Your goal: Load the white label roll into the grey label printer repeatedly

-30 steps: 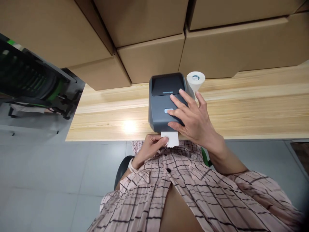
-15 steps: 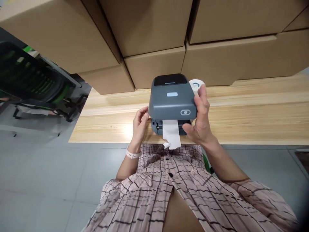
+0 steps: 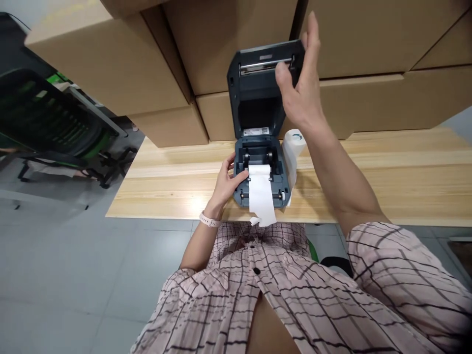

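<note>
A dark grey label printer [image 3: 241, 189] sits at the table's front edge with its lid [image 3: 254, 91] raised, baring the rollers inside. My right hand [image 3: 304, 91] holds the lid by its right edge, thumb on the inner face and fingers stretched along the outside. Around the left wall of the printer is my left hand [image 3: 225, 181], its thumb over the rim near the paper. A strip of white paper [image 3: 261, 196] runs from a small roll inside and hangs over the front, its end torn. Beside the printer on the right stands a white paper roll [image 3: 293, 142], partly unwound.
Large cardboard boxes [image 3: 214, 44] are stacked along the back of the wooden table [image 3: 165, 182], right behind the lid. At far left, a black and green office chair [image 3: 51, 118] stands on the grey tiled floor [image 3: 73, 260].
The printer lid has swung up and back with my right hand on it, uncovering the inside. My left hand has shifted inward, its thumb now over the printer's rim.
</note>
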The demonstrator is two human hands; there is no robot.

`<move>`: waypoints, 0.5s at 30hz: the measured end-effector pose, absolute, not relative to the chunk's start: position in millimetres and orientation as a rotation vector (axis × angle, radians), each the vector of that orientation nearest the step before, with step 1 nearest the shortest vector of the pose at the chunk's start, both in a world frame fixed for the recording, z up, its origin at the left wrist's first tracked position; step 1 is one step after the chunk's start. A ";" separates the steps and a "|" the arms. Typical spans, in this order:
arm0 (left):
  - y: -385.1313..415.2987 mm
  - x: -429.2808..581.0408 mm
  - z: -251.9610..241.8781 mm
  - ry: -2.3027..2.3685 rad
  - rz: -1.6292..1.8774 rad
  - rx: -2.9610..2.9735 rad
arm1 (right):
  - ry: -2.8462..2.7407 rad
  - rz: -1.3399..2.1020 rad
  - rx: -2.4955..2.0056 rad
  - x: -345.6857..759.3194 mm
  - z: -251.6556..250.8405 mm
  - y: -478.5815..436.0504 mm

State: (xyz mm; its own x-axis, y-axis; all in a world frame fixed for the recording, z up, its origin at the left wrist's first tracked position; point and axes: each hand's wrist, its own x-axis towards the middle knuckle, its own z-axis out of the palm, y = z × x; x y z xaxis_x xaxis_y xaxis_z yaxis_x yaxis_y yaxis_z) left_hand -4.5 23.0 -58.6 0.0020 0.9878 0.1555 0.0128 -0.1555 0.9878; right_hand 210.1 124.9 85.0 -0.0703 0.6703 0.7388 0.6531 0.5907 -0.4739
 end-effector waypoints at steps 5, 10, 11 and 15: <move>41.8 -4.4 -57.4 1.160 1.290 1.372 | -1.873 -0.036 -1.042 212.2 48.0 86.8; 56.9 -6.5 -54.0 1.170 1.208 1.421 | -2.460 0.276 -0.876 216.1 4.3 54.6; 58.1 -7.9 -53.9 1.170 1.188 1.432 | -2.537 0.286 -0.853 216.0 -1.2 54.9; 58.1 -13.9 -56.6 1.151 1.163 1.509 | -2.684 0.350 -0.845 213.0 -11.0 67.2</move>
State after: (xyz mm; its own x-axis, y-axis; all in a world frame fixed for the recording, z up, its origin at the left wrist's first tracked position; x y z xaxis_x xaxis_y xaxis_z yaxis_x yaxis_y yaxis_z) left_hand -13.9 58.1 -56.6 0.1305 0.9785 0.1596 0.1498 -0.1787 0.9724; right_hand 213.0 67.2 -11.0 -0.7800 0.5884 0.2132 0.5139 0.7966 -0.3183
